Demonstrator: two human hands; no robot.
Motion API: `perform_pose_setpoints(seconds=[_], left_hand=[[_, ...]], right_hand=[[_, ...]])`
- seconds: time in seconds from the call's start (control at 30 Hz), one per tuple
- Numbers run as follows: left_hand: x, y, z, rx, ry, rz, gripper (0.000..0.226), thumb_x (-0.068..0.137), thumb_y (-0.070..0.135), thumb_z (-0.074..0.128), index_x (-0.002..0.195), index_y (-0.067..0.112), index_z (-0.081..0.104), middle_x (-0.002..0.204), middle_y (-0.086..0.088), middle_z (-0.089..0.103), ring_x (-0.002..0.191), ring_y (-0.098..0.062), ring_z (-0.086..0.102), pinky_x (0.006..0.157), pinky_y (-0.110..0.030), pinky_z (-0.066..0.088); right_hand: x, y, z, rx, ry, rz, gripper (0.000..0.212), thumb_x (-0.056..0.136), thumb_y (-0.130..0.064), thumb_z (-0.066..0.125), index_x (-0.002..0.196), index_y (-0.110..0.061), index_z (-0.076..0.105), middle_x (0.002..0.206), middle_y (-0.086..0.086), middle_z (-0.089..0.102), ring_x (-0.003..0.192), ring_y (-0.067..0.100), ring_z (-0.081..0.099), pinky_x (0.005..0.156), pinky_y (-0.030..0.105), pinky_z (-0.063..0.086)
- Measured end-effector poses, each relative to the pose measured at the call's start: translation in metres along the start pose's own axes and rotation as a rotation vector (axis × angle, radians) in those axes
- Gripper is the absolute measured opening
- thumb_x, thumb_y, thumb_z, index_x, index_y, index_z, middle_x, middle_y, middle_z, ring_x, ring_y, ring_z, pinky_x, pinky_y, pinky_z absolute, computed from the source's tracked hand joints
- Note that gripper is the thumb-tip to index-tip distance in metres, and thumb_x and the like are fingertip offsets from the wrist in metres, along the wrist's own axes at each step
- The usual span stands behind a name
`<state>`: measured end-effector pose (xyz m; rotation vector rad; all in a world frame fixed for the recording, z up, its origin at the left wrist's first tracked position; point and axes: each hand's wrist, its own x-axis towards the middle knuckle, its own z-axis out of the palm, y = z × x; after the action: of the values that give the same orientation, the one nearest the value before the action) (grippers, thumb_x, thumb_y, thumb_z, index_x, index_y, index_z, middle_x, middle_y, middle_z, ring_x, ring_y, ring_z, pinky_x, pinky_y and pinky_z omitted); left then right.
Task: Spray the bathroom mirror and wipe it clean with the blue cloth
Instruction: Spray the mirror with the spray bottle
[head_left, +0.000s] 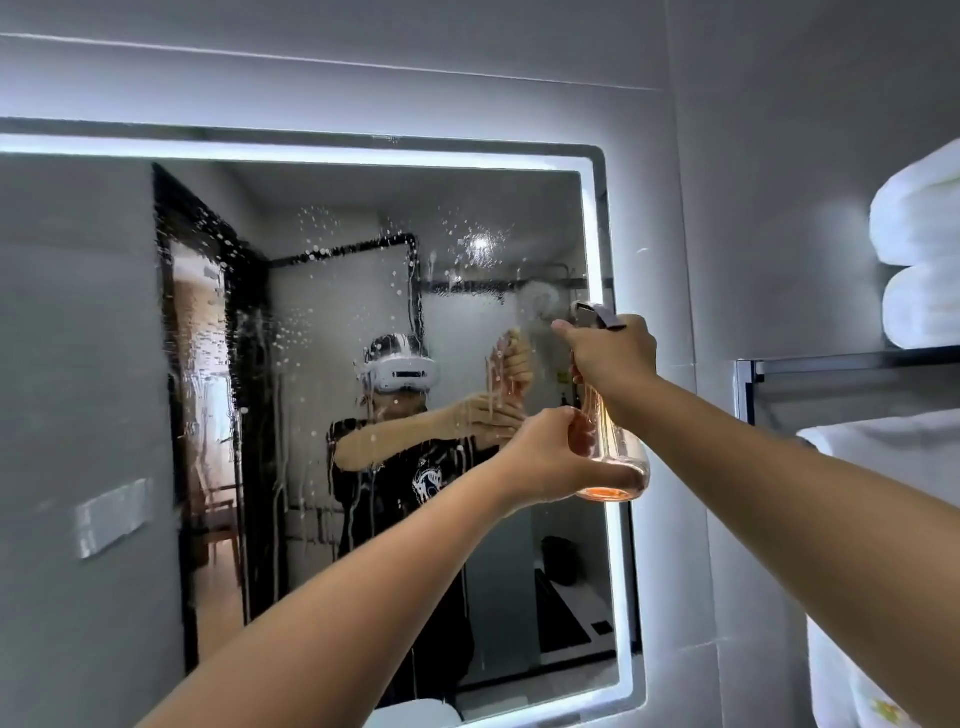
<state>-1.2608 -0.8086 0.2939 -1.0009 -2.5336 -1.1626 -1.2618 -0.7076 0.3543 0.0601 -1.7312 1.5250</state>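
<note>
The bathroom mirror (119, 322) with a lit white border fills the left and middle of the view. Droplets and runs of liquid cover its upper and middle glass. A clear spray bottle (618, 447) with pinkish liquid is held up near the mirror's right edge. My right hand (610, 356) grips the bottle's neck and trigger head, and a puff of mist hangs just in front of the nozzle. My left hand (558, 457) grips the bottle's lower body from the left, thumb under its base. The blue cloth is not in view.
Rolled white towels (919, 249) lie on a black wall shelf (852, 361) at the right, with another white towel (883, 519) hanging below. The grey tiled wall surrounds the mirror. A white object shows at the bottom edge under the mirror.
</note>
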Motion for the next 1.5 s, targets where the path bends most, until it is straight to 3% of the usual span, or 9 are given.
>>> perform_pose_setpoints(seconds=[0.13,0.23,0.37,0.5,0.57,0.67,0.93,1.2,1.5], left_hand=[[0.000,0.002,0.002,0.008,-0.014,0.000,0.056,0.069,0.038,0.085,0.110,0.014,0.055,0.112,-0.005,0.065,0.105,-0.022,0.062,0.096,-0.034,0.051],[-0.002,0.002,0.001,-0.003,-0.027,0.014,0.051,0.071,0.036,0.084,0.108,0.018,0.054,0.108,-0.004,0.065,0.104,-0.021,0.062,0.090,-0.027,0.049],[-0.004,0.000,-0.002,0.006,-0.043,0.024,0.053,0.069,0.039,0.085,0.108,0.015,0.056,0.111,-0.009,0.065,0.106,-0.025,0.062,0.093,-0.032,0.050],[-0.007,-0.003,-0.003,-0.007,-0.055,0.055,0.061,0.068,0.044,0.084,0.114,0.016,0.057,0.105,0.002,0.063,0.097,-0.013,0.061,0.084,-0.023,0.050],[-0.009,-0.003,-0.002,-0.027,-0.056,0.066,0.060,0.069,0.044,0.084,0.113,0.014,0.057,0.098,0.005,0.061,0.089,-0.010,0.058,0.075,-0.018,0.045],[-0.013,-0.001,0.000,-0.027,-0.079,0.087,0.053,0.069,0.044,0.084,0.103,0.015,0.056,0.087,0.010,0.055,0.076,-0.003,0.052,0.065,-0.014,0.038],[-0.011,0.015,0.017,-0.007,-0.067,0.086,0.061,0.070,0.040,0.084,0.116,0.012,0.055,0.109,-0.001,0.062,0.102,-0.017,0.060,0.093,-0.029,0.051],[0.030,0.031,0.057,-0.035,0.068,-0.004,0.063,0.066,0.043,0.085,0.116,0.014,0.058,0.106,0.002,0.063,0.098,-0.013,0.061,0.078,-0.017,0.044],[0.058,0.051,0.078,-0.087,0.201,-0.106,0.062,0.063,0.036,0.089,0.113,0.014,0.061,0.102,0.004,0.064,0.095,-0.012,0.062,0.078,-0.020,0.048]], right_hand=[[-0.001,0.002,-0.005,-0.023,-0.051,-0.020,0.018,0.088,-0.030,0.069,0.088,-0.016,0.057,0.087,0.007,0.068,0.068,0.014,0.061,0.070,0.028,0.047],[-0.003,0.001,-0.007,-0.005,-0.049,0.010,0.015,0.088,-0.029,0.068,0.092,-0.018,0.058,0.092,0.009,0.071,0.083,0.020,0.067,0.084,0.036,0.052],[-0.007,-0.001,-0.008,0.000,-0.039,0.040,0.020,0.087,-0.028,0.068,0.073,-0.021,0.056,0.090,0.009,0.073,0.087,0.023,0.069,0.089,0.040,0.054],[-0.013,-0.006,-0.008,-0.030,-0.030,0.041,0.014,0.087,-0.029,0.067,0.089,-0.015,0.066,0.087,0.008,0.073,0.090,0.024,0.069,0.089,0.040,0.053],[-0.016,-0.009,-0.009,-0.040,-0.014,0.047,0.028,0.087,-0.031,0.067,0.106,-0.011,0.067,0.090,0.008,0.072,0.092,0.024,0.068,0.089,0.040,0.053],[-0.021,-0.010,-0.011,-0.057,0.004,0.060,0.029,0.086,-0.033,0.067,0.102,-0.009,0.067,0.096,0.010,0.071,0.092,0.025,0.068,0.083,0.038,0.054],[-0.013,-0.003,-0.036,-0.026,0.014,0.050,0.020,0.091,-0.029,0.064,0.074,-0.018,0.059,0.092,0.012,0.072,0.091,0.027,0.069,0.084,0.040,0.053],[0.034,0.019,-0.065,-0.015,-0.094,0.014,0.023,0.089,-0.029,0.064,0.092,-0.007,0.066,0.094,0.013,0.070,0.088,0.028,0.068,0.079,0.038,0.054],[0.068,0.025,-0.083,0.036,-0.241,-0.070,0.017,0.090,-0.025,0.062,0.077,-0.015,0.059,0.083,0.007,0.066,0.079,0.021,0.064,0.069,0.031,0.049]])
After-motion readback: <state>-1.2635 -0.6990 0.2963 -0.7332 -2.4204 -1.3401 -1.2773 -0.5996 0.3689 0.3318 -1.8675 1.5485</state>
